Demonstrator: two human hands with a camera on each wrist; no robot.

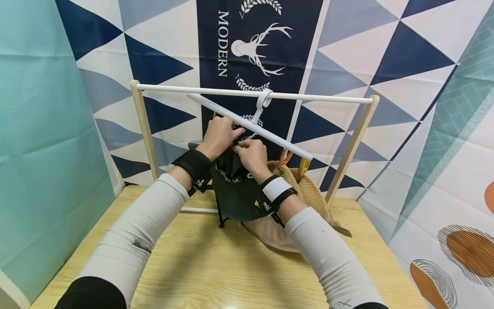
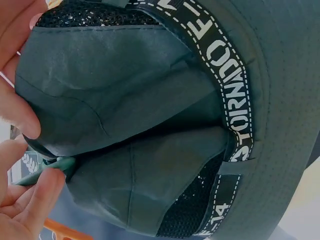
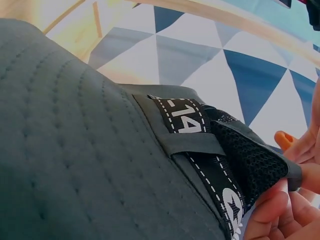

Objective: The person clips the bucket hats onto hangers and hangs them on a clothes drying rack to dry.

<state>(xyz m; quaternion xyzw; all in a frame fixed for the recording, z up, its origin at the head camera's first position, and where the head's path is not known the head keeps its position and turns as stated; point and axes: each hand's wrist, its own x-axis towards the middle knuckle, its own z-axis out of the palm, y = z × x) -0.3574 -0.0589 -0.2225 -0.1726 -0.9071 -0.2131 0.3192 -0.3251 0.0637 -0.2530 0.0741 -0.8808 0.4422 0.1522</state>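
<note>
A dark green brimmed hat (image 1: 235,199) with a white-lettered band hangs below the tilted pale hanger (image 1: 251,125), its brim downward. My left hand (image 1: 219,135) pinches the top of the crown just under the hanger bar. Close beside it, my right hand (image 1: 252,155) grips the crown between thumb and fingers. In the left wrist view the crown is creased into a deep fold, and a narrow green piece (image 2: 57,164) sits at my left fingertips; I cannot tell whether it belongs to the hat. A mesh panel (image 3: 252,160) bends toward my fingers in the right wrist view.
The hanger hooks over the white rod (image 1: 316,98) of a wooden-legged rack. An orange clip (image 1: 285,157) and a yellow clip (image 1: 304,166) hold a tan woven item (image 1: 314,193) at right. Pale pink fabric (image 1: 270,236) lies behind the hat on the wooden table (image 1: 193,266).
</note>
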